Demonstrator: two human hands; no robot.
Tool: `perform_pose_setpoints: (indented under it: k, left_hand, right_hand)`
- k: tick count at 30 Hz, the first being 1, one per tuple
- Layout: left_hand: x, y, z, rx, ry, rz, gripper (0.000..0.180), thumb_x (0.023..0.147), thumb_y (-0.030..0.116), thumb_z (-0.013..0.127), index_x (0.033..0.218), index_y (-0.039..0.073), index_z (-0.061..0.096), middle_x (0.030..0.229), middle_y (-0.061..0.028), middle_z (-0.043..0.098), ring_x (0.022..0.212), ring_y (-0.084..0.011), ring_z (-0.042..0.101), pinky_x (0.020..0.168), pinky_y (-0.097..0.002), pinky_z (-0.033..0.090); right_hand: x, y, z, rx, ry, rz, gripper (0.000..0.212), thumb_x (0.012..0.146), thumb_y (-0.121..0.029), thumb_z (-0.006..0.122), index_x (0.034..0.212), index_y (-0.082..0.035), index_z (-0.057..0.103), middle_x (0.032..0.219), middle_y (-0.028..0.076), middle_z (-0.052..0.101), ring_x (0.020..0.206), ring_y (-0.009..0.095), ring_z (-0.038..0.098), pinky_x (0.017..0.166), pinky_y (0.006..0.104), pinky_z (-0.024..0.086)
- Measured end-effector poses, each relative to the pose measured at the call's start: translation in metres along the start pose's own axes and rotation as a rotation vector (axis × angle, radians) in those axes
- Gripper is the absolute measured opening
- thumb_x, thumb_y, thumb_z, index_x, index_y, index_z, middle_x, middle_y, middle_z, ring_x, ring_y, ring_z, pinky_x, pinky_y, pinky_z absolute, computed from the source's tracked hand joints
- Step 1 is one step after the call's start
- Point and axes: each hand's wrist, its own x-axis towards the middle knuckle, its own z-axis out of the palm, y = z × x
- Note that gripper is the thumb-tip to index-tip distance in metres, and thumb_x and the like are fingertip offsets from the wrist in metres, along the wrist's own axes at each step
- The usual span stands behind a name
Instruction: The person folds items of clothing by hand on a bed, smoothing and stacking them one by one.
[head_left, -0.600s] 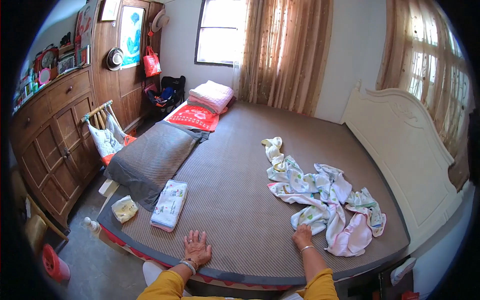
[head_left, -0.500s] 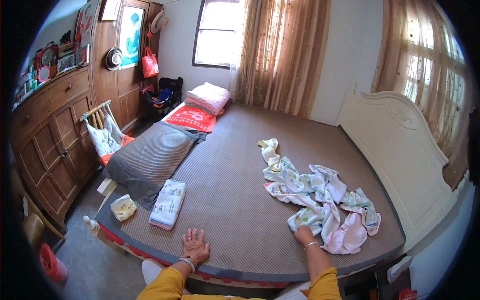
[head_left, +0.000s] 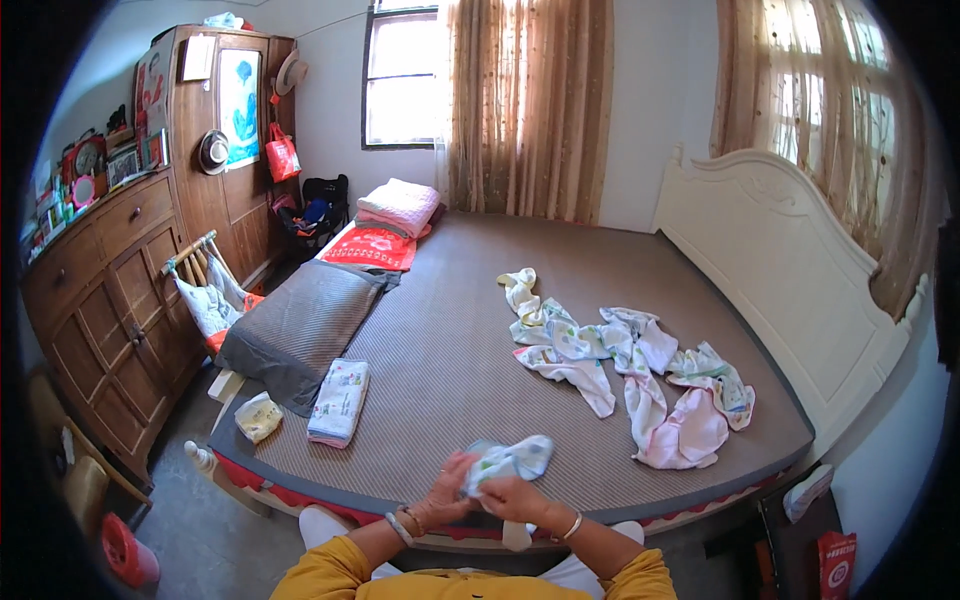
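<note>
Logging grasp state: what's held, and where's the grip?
Both hands, left hand and right hand, grip a small pale printed garment at its near, bunched end.

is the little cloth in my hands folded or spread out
Bunched up, neither neatly folded nor spread: the small cloth sits crumpled between the left hand and right hand above the bed's edge.

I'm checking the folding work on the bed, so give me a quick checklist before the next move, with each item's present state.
1. Both hands on one garment: ok; left hand and right hand hold the small pale garment.
2. Garment off the mat: ok, lifted over the bed's edge.
3. Bare woven mat ahead for laying it flat: ok.
4. Garment spread out: not ok, bunched.
5. Heap of baby clothes apart from the folded stack: ok.
</note>
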Motion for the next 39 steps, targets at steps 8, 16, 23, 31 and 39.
perform_pose_setpoints:
  k: [8, 16, 23, 31, 39]
  left_hand:
    - [-0.006, 0.033, 0.002, -0.064, 0.022, 0.011, 0.039, 0.074, 0.007, 0.07, 0.112, 0.003, 0.064, 0.102, -0.0188, 0.064, 0.094, -0.0383, 0.064, 0.079, -0.042, 0.053]
    - [0.001, 0.031, -0.033, 0.225, 0.146, -0.171, 0.039, 0.072, 0.005, 0.069, 0.111, 0.002, 0.067, 0.101, -0.0187, 0.064, 0.094, -0.0383, 0.064, 0.081, -0.042, 0.054]
    - [-0.004, 0.001, -0.066, 0.242, 0.247, -0.298, 0.025, 0.077, 0.004, 0.062, 0.1, 0.005, 0.072, 0.091, -0.0187, 0.068, 0.086, -0.0379, 0.065, 0.078, -0.0437, 0.053]
    - [-0.018, -0.004, -0.146, 0.392, 0.353, -0.187, 0.022, 0.077, -0.002, 0.058, 0.094, 0.002, 0.071, 0.085, -0.0187, 0.067, 0.08, -0.0365, 0.065, 0.074, -0.0416, 0.052]
    - [-0.031, 0.069, -0.2, 0.153, 0.351, -0.043, 0.016, 0.081, -0.005, 0.059, 0.093, -0.002, 0.068, 0.08, -0.0127, 0.068, 0.079, -0.0297, 0.066, 0.073, -0.036, 0.051]
  right_hand:
    - [-0.031, -0.031, -0.021, -0.045, -0.044, -0.033, 0.016, 0.091, -0.018, 0.063, 0.096, -0.003, 0.067, 0.088, 0.022, 0.068, 0.077, 0.039, 0.067, 0.067, 0.0437, 0.054]
    - [-0.05, -0.036, -0.045, -0.135, 0.037, 0.097, 0.023, 0.092, -0.022, 0.066, 0.102, -0.001, 0.068, 0.089, 0.021, 0.07, 0.076, 0.034, 0.068, 0.064, 0.0402, 0.055]
    - [-0.054, -0.042, -0.072, -0.275, 0.087, 0.024, 0.021, 0.092, -0.02, 0.066, 0.102, -0.002, 0.067, 0.09, 0.017, 0.069, 0.077, 0.03, 0.068, 0.066, 0.0402, 0.056]
    - [-0.061, -0.031, -0.097, -0.59, 0.118, 0.123, 0.01, 0.089, -0.015, 0.066, 0.092, -0.006, 0.066, 0.088, 0.015, 0.065, 0.077, 0.029, 0.068, 0.063, 0.0392, 0.056]
    - [-0.08, -0.027, -0.115, -0.535, 0.196, 0.071, 0.009, 0.085, -0.013, 0.067, 0.089, -0.006, 0.064, 0.082, 0.014, 0.063, 0.074, 0.035, 0.065, 0.062, 0.043, 0.053]
